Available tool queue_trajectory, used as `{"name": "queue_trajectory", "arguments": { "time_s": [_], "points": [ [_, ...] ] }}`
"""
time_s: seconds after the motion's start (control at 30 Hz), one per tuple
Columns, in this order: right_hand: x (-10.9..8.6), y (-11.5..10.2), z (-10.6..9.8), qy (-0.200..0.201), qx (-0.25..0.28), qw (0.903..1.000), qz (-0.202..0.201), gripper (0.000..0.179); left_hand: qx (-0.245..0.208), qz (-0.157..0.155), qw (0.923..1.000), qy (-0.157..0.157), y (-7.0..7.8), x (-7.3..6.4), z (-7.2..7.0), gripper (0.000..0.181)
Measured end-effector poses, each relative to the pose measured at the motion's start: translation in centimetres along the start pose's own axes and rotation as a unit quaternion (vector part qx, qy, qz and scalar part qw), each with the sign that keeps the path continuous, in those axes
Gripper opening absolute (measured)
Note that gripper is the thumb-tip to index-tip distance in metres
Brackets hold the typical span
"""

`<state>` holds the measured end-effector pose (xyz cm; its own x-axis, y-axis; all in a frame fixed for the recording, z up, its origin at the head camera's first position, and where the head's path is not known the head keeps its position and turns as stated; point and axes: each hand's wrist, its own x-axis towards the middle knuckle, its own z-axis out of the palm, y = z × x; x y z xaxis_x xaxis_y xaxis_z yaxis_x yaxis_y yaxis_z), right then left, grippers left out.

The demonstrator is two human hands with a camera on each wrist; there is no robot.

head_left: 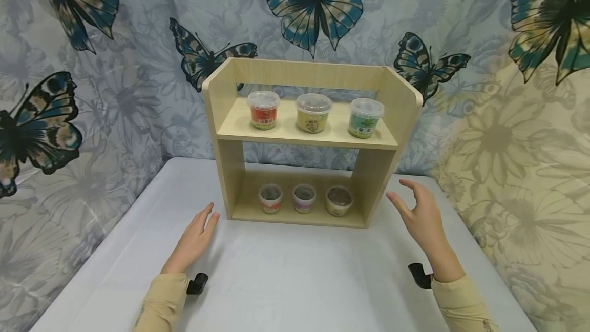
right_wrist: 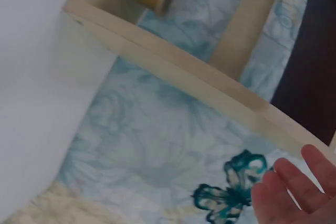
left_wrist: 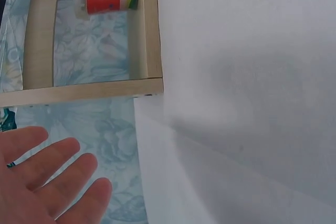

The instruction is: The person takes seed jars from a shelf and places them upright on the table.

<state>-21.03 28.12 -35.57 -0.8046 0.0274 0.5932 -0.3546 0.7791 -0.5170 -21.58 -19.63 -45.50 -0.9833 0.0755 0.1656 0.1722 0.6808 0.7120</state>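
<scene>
A two-tier wooden shelf (head_left: 306, 140) stands on the white table. On its upper tier sit three lidded plastic cups: a red-labelled cup (head_left: 264, 110), a yellow-labelled cup (head_left: 313, 113) and a green-labelled cup (head_left: 365, 118). The lower tier holds a red-and-white cup (head_left: 270, 199), a purple-and-white cup (head_left: 304, 198) and a cream cup (head_left: 339, 201). My left hand (head_left: 194, 237), fingers extended, hovers left of the shelf's lower corner and holds nothing. Right of the shelf, my right hand (head_left: 421, 216) is empty, thumb and fingers spread apart near the side panel (head_left: 389, 142).
The white table (head_left: 286, 275) extends in front of the shelf and to both sides. Close behind the shelf hangs a butterfly-patterned cloth (head_left: 318, 14), which also lines the left and right sides.
</scene>
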Motion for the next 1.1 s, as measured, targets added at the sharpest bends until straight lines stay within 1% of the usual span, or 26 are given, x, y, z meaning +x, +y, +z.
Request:
{"name": "queue_trajectory", "arguments": {
  "time_s": [0.2,0.3,0.4,0.5,0.67,0.8,0.97,1.1],
  "points": [
    [2.2,-1.7,-0.5,0.053,0.000,0.9964,-0.066,0.047,-0.010,-0.005,0.9999,0.010,0.3,1.0,0.4,0.066],
    [3.3,-2.5,-0.7,0.072,-0.001,0.9937,-0.085,0.049,-0.027,-0.006,0.9995,0.018,0.3,1.5,0.6,0.065],
    [4.2,-3.4,-1.0,0.078,0.005,0.9930,-0.089,0.052,-0.047,-0.003,0.9985,0.028,0.3,1.9,1.0,0.062],
    [5.1,-4.3,-1.3,0.080,0.013,0.9924,-0.092,0.055,-0.064,-0.010,0.9974,0.030,0.3,2.2,1.4,0.062],
    [6.4,-5.5,-1.5,0.086,0.019,0.9898,-0.112,0.058,-0.070,-0.023,0.9966,0.037,0.6,2.6,1.7,0.063],
    [7.4,-6.5,-1.5,0.090,0.031,0.9879,-0.122,0.061,-0.076,-0.019,0.9956,0.051,1.1,2.9,1.8,0.062],
    [8.6,-7.7,-1.1,0.089,0.039,0.9875,-0.124,0.066,-0.086,-0.019,0.9939,0.065,1.6,3.5,2.0,0.061],
    [9.3,-8.6,-0.7,0.087,0.045,0.9878,-0.121,0.070,-0.097,-0.020,0.9929,0.065,2.1,4.0,2.3,0.063]
  ]
}}
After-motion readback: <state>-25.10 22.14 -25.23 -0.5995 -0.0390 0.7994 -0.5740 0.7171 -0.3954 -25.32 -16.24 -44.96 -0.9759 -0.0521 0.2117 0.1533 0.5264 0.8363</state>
